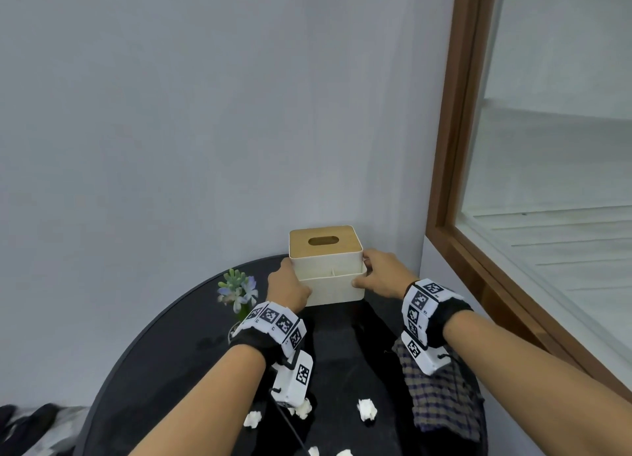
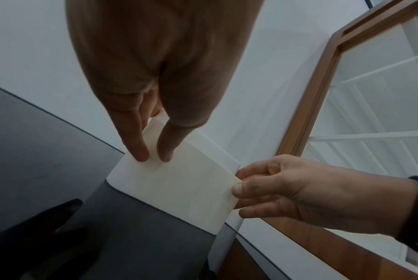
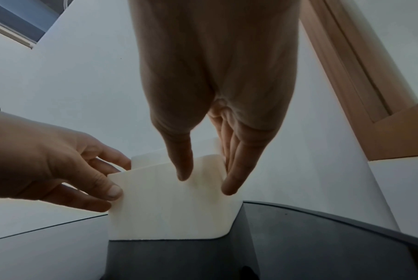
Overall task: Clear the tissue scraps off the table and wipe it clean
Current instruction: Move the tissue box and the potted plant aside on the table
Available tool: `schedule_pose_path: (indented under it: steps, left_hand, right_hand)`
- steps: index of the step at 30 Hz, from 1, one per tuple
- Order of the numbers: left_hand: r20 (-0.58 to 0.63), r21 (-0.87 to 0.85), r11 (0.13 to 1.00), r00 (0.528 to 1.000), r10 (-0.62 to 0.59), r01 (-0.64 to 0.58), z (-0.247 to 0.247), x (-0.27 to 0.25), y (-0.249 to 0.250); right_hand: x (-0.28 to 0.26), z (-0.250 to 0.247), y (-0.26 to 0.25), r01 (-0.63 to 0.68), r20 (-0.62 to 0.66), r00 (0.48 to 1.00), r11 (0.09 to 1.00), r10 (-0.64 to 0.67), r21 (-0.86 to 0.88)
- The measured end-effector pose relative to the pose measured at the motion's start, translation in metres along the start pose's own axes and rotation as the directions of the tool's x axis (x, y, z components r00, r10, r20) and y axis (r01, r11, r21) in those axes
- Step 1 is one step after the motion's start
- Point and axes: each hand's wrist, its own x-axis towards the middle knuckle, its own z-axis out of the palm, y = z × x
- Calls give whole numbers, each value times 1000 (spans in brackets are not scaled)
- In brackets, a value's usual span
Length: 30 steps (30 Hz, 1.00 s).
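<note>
A white tissue box (image 1: 330, 286) with a wooden slotted lid stands at the back of the round black table (image 1: 164, 360), close to the wall corner. My left hand (image 1: 290, 284) grips its left front corner and my right hand (image 1: 374, 271) grips its right front corner, thumbs on the front face. In the left wrist view the left fingertips (image 2: 141, 153) press the box (image 2: 177, 191). The right wrist view shows my right hand (image 3: 205, 186) over the box (image 3: 169, 210). Several crumpled tissue scraps (image 1: 366, 410) lie on the table near me. A plaid cloth (image 1: 443, 399) lies under my right forearm.
A small vase of pale flowers (image 1: 237, 291) stands left of the box, beside my left wrist. The wall is right behind the box and a wood-framed window (image 1: 455, 182) runs along the right. More scraps (image 1: 252, 418) lie by the near edge.
</note>
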Motion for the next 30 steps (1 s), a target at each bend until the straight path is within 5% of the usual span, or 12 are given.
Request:
schedule_pose_path:
  steps: [12, 17, 24, 30]
  left_hand:
    - [64, -10, 1000, 998, -26, 26, -11, -23, 6]
    - [101, 47, 996, 992, 69, -74, -22, -49, 9]
    - [127, 69, 973, 970, 209, -219, -42, -104, 12]
    - [179, 155, 961, 963, 200, -228, -55, -132, -23]
  right_hand:
    - [-16, -3, -15, -28, -50, 998, 996, 24, -86]
    - [-32, -2, -20, -28, -63, 998, 994, 21, -108]
    - [-68, 12, -36, 67, 38, 997, 981, -61, -183]
    - [-96, 34, -55, 158, 135, 981, 974, -137, -160]
